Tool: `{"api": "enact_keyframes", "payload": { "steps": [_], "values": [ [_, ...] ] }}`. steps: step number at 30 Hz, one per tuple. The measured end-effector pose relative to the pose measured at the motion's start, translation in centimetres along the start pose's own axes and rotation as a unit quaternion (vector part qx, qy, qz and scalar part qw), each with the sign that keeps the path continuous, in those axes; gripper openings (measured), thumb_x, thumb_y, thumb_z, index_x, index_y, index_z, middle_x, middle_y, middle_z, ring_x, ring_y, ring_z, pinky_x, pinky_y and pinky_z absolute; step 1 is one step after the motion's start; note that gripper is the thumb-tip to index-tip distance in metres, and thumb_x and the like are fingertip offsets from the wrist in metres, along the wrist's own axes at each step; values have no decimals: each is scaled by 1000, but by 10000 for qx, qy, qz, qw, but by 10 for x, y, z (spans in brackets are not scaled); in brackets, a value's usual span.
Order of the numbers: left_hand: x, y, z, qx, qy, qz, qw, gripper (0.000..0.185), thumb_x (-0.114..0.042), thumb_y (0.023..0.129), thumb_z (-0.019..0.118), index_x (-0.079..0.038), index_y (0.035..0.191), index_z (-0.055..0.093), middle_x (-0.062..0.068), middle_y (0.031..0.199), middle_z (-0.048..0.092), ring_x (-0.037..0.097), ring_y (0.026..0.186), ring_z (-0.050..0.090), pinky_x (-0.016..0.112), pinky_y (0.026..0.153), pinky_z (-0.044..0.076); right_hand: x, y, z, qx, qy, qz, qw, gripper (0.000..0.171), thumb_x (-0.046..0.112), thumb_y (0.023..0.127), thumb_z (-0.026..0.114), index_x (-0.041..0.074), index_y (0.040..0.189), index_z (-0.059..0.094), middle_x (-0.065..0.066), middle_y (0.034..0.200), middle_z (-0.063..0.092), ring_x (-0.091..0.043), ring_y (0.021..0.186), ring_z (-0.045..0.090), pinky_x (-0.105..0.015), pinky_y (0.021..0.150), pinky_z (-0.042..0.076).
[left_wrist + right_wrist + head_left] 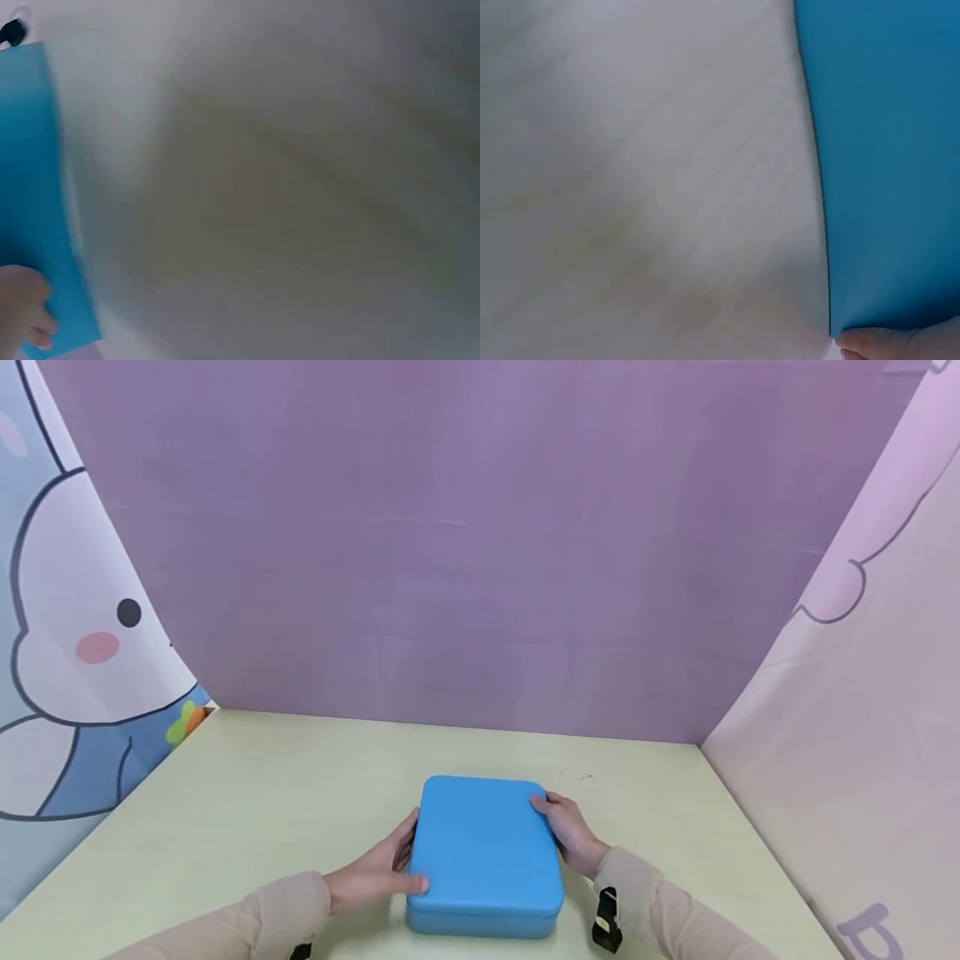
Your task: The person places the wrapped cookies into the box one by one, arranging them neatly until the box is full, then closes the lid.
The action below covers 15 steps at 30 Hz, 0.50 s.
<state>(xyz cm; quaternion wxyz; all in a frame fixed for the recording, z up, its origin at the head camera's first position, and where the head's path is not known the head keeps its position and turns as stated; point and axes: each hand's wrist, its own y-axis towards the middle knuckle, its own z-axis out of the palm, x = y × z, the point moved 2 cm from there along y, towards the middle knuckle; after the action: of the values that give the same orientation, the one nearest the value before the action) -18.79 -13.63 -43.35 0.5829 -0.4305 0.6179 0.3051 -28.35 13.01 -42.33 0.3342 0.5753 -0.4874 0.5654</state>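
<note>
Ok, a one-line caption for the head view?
Both hands, left hand and right hand, grip a closed blue case on a pale table.

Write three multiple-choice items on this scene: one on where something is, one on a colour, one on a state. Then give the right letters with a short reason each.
1. Where does the box sit?
A. on the table, near the front edge
B. against the back wall
C. on the floor

2. What colour is the box?
A. red
B. blue
C. green

3. In what state is the box?
A. lid off
B. tipped on its side
C. closed, lying flat

Answers:
1 A: it rests on the pale tabletop, close to the person, well away from the purple wall.
2 B: lid and base are both blue.
3 C: the lid sits on the base, with the left hand and right hand at its two sides.
</note>
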Motion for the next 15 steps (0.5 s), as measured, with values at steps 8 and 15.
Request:
{"api": "enact_keyframes", "payload": {
  "steps": [8, 15],
  "values": [
    [0, 2, -2, -48, 139, -5, 9999, 106, -29, 84, 67, -5, 145, -16, 20, 152, -10, 40, 139, -2, 53, 113, 7, 2, 0, -3, 80, -179, -49, 9998, 60, 30, 98, 42, -9, 140, 25, -29, 144, 27, -44, 133, 24, -56, 108, 26],
    [0, -1, -1, -76, 130, 53, 9999, 103, -28, 85, 66, -4, 146, -14, 21, 152, -9, 42, 138, -1, 53, 113, 8, 6, -21, -5, 335, -678, 45, 9971, 75, 30, 91, 56, -8, 143, 16, -30, 146, 21, -46, 133, 21, -58, 106, 26]
  ]
}}
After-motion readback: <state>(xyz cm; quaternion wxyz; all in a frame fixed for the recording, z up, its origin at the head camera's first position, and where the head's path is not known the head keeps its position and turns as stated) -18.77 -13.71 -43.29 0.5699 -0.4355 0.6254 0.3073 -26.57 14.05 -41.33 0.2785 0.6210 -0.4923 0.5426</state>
